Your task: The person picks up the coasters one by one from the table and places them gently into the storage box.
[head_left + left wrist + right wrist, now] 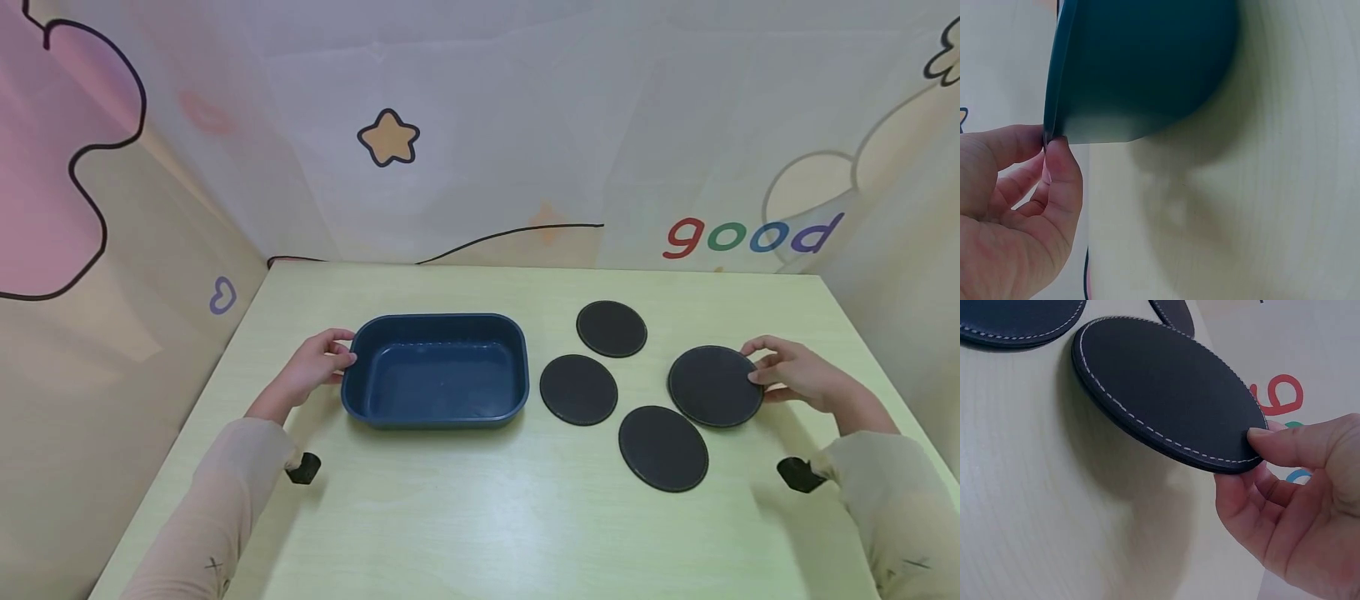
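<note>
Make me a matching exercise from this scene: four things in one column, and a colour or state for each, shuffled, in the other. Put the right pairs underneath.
Things:
1) Left hand
2) Right hand
3) Rectangular dish
4) Star print

Colours and states:
A) Pinches a round black stitched coaster
B) Tan with a dark outline
C) Pinches the dish at one end
D) Blue

Right pairs: 1-C, 2-A, 3-D, 4-B
</note>
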`<state>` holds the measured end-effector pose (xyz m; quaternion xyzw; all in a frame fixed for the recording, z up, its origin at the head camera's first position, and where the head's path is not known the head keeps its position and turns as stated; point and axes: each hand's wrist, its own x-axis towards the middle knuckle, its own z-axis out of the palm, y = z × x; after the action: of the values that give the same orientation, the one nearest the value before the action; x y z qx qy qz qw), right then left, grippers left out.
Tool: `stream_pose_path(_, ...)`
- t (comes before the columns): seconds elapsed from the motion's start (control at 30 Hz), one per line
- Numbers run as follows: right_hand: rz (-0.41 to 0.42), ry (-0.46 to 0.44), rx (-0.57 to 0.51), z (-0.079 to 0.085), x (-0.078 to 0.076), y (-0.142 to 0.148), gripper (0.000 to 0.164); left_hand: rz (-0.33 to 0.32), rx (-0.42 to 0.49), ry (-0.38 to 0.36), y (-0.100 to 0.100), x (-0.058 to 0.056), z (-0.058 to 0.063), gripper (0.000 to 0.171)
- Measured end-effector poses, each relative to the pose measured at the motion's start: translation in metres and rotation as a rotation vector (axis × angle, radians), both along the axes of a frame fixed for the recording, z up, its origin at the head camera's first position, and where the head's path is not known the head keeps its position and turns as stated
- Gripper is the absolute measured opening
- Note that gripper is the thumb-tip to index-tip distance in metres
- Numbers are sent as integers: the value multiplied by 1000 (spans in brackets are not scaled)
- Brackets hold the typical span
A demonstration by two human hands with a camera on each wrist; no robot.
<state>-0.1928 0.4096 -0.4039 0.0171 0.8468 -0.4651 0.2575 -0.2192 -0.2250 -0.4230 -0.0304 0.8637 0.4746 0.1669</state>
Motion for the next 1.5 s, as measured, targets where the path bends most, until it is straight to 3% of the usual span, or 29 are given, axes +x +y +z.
stream_pose_path(0.33, -51, 78, -63, 13, -2, -1, 28, 9, 1, -20, 0, 1, 0, 43)
stream_pose_path(0.73, -80, 145, -154, 21, -7, -25, 27, 4, 19, -10, 0, 1, 2, 44)
stream_pose_path(1.17, -38, 177, -175, 32, -14, -59, 27, 5, 24, 5, 0, -1, 2, 43)
stream_pose_path(1.5, -18, 187, -199, 33, -19, -81, 28, -3, 36, -24, -1, -1, 2, 45)
